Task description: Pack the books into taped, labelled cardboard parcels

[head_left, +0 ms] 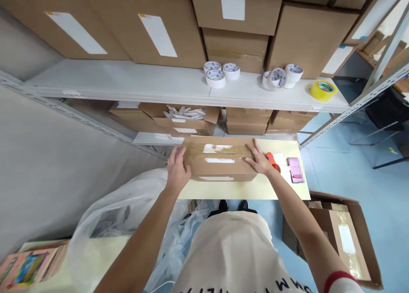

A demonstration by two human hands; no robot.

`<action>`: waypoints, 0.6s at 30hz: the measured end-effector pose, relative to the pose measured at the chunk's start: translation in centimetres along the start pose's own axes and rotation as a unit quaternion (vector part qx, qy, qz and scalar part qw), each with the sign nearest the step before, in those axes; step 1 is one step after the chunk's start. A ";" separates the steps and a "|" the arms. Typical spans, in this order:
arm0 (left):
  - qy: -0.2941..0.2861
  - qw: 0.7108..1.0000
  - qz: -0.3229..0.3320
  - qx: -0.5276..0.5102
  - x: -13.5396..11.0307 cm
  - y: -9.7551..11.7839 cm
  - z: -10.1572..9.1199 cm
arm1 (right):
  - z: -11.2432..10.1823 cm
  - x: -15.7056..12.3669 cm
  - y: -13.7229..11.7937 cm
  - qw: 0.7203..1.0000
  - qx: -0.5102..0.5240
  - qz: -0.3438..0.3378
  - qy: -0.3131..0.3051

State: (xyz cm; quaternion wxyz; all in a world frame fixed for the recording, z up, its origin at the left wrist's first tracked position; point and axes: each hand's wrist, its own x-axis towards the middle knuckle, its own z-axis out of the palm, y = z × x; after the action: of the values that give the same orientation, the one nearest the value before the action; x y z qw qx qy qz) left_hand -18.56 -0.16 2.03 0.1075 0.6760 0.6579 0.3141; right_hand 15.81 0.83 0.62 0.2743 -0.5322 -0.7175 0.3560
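A closed cardboard box (220,169) lies on the pale yellow tabletop (281,190) in front of me. Clear tape runs along its top, where torn white label remnants show. My left hand (178,169) grips the box's left end, with the thumb toward the front. At the opposite end my right hand (258,158) holds the box, fingers spread over the top edge and right corner. Just right of that hand lies a red-orange tape dispenser (271,161), partly behind my wrist. A phone (295,170) with a pinkish blurred screen rests further right, beside white paper (281,160).
Above the table, a grey shelf (143,82) bears large cartons (169,28), several white tape rolls (215,78) and a yellow roll (323,90). Clear plastic wrap (111,199) bulges at left. An open carton (367,242) holding boxes stands on the floor at right.
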 end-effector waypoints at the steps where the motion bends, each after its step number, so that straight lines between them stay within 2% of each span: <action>1: -0.013 0.999 0.008 0.035 0.2 0.6 0.0 | 0.6 1.3 -0.3 1.000 0.010 -0.019 -0.013; 5: -0.118 0.981 0.069 0.134 1.3 2.9 0.9 | 2.8 6.7 -1.8 0.996 0.031 -0.077 -0.041; 8: -0.159 0.969 0.089 0.164 2.2 4.0 1.9 | 3.4 7.5 -1.9 0.996 0.027 -0.082 -0.008; 11: -0.166 0.967 0.085 0.175 2.3 4.3 2.2 | 2.7 3.8 1.0 0.997 0.007 -0.014 0.070; 14: -0.180 0.964 0.074 0.180 1.9 4.4 2.0 | 1.5 -2.3 6.2 0.975 -0.032 0.148 0.163; 16: -0.183 0.963 0.065 0.186 1.7 4.5 1.8 | 1.5 -5.5 9.8 0.950 -0.047 0.252 0.180; 18: -0.188 0.961 0.059 0.195 1.5 4.7 1.5 | 2.3 -7.2 12.5 0.948 -0.045 0.275 0.154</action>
State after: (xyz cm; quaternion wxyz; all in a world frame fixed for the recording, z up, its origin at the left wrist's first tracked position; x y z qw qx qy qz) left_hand -13.93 1.18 3.95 0.0765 0.7685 0.6330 0.0531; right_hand 23.17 -4.32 -10.94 0.2492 -0.7689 -0.5077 0.2983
